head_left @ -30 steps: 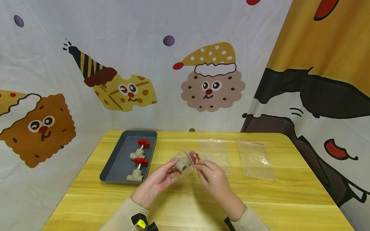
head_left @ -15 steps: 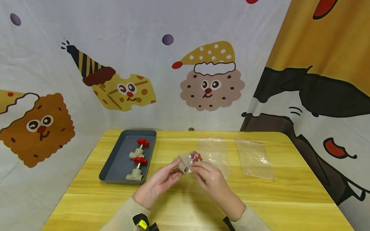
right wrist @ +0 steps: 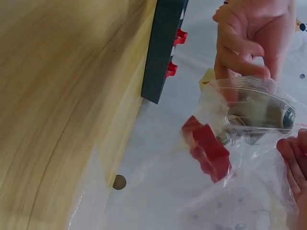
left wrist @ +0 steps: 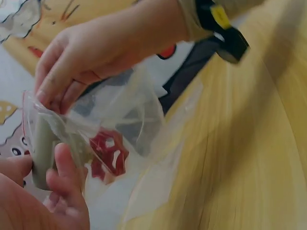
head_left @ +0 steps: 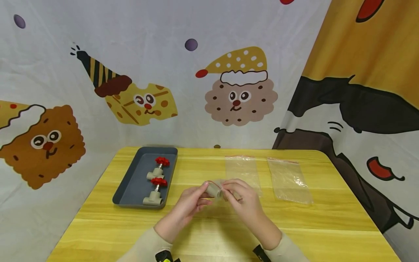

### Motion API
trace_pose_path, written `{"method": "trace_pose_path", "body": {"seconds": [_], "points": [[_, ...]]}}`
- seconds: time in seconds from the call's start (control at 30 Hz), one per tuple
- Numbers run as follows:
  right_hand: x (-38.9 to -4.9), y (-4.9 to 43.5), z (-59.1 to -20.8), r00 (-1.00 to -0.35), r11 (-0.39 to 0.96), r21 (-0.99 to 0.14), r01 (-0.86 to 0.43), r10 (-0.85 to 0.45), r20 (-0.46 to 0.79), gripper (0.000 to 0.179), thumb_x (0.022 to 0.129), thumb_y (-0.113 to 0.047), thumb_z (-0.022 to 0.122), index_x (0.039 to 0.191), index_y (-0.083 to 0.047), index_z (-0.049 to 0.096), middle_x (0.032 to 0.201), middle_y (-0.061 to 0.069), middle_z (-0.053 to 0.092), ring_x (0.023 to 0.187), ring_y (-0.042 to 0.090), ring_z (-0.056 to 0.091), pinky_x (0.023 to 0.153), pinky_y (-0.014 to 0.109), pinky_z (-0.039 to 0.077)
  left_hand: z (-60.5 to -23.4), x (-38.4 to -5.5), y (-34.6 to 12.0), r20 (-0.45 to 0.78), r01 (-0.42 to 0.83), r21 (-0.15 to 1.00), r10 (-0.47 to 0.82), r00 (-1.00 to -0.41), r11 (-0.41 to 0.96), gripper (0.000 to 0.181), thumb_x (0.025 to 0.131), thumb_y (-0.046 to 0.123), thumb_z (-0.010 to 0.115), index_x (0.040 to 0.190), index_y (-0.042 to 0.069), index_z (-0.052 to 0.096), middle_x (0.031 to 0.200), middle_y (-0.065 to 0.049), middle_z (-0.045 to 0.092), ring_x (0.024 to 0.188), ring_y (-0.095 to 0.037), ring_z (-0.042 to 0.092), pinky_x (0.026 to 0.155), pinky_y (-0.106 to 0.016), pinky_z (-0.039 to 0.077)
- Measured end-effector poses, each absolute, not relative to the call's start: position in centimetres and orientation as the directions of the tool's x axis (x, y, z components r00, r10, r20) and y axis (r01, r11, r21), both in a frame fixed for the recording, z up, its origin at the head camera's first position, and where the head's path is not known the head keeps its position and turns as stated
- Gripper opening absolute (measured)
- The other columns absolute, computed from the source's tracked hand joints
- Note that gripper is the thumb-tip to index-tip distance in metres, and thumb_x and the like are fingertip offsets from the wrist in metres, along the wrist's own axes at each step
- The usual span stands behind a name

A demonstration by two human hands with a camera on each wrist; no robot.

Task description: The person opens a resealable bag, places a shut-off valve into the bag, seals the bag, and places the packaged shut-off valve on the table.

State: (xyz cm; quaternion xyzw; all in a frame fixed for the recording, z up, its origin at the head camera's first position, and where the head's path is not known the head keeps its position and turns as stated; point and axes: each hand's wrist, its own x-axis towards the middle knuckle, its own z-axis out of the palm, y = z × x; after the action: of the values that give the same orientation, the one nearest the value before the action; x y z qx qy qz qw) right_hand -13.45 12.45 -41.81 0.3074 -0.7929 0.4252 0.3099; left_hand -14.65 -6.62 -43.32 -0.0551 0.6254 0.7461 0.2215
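My left hand (head_left: 187, 204) grips a grey stop valve (head_left: 213, 190) by its pipe body, which is inside the mouth of a clear zip bag (right wrist: 249, 128). The valve's red handwheel (left wrist: 109, 155) shows through the plastic in the left wrist view. Around the bag's red-striped mouth, the fingertips of my right hand (head_left: 245, 200) pinch the plastic close to the body's right end. In the right wrist view, the red wheel hangs below the body, deeper in the bag. Both hands are raised above the wooden table (head_left: 209, 236).
At the left stands a dark grey tray (head_left: 132, 187) holding two similar valves, a rear one (head_left: 155, 174) and a front one (head_left: 152, 199). Two flat zip bags, one near the middle (head_left: 242, 167) and one farther right (head_left: 289, 181), lie on the table. A printed cloth hangs behind.
The bag's mouth has been drawn over the valve body. My left hand has shifted slightly right with the valve, and the right hand has turned a little while still pinching the bag.
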Motion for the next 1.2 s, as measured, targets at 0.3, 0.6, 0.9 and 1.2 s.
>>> {"method": "trace_pose_path", "body": {"seconds": [0.3,0.6,0.9,1.2], "points": [[-13.9,13.1,-41.4,-0.64,0.402,-0.557,-0.727,-0.102,0.762,0.014,0.076,0.007,0.073,0.084,-0.005,0.072,0.083,0.008,0.071,0.077,0.02,0.066,0.078,0.013,0.05,-42.3,-13.8,-6.7,-0.085,-0.013,0.966,0.271,-0.959,0.257,0.044,0.097,0.047,0.045,0.108,0.007,0.062,0.094,-0.01,0.071,0.06,-0.027,0.061,0.054,-0.028,0.047],[-14.5,13.9,-41.5,-0.648,0.389,-0.581,-0.714,-0.054,0.76,0.013,0.078,0.008,0.071,0.083,-0.004,0.07,0.081,0.012,0.068,0.074,0.018,0.064,0.074,0.013,0.051,-41.9,-14.0,-7.4,0.055,0.265,0.75,0.343,-0.938,0.606,0.035,0.081,0.037,0.073,0.109,0.018,0.063,0.087,0.012,0.065,0.061,-0.006,0.053,0.05,-0.022,0.043],[-13.9,13.9,-40.3,-0.691,0.414,-0.622,-0.664,-0.023,0.722,0.003,0.082,0.006,0.067,0.083,0.003,0.067,0.081,0.013,0.066,0.076,0.017,0.061,0.075,0.011,0.048,-41.1,-14.0,-7.4,0.284,0.479,0.462,0.387,-0.877,0.747,0.008,0.084,0.027,0.072,0.086,0.02,0.07,0.074,0.013,0.064,0.055,0.004,0.045,0.049,-0.014,0.038],[-13.4,14.2,-38.5,-0.737,0.428,-0.666,-0.611,-0.001,0.676,0.005,0.081,0.011,0.065,0.083,0.007,0.064,0.078,0.017,0.063,0.074,0.017,0.055,0.071,0.015,0.046,-39.9,-13.9,-7.7,0.337,0.497,0.422,0.378,-0.862,0.758,0.009,0.08,0.032,0.074,0.076,0.025,0.069,0.07,0.015,0.06,0.054,0.003,0.04,0.051,-0.015,0.037]]}}
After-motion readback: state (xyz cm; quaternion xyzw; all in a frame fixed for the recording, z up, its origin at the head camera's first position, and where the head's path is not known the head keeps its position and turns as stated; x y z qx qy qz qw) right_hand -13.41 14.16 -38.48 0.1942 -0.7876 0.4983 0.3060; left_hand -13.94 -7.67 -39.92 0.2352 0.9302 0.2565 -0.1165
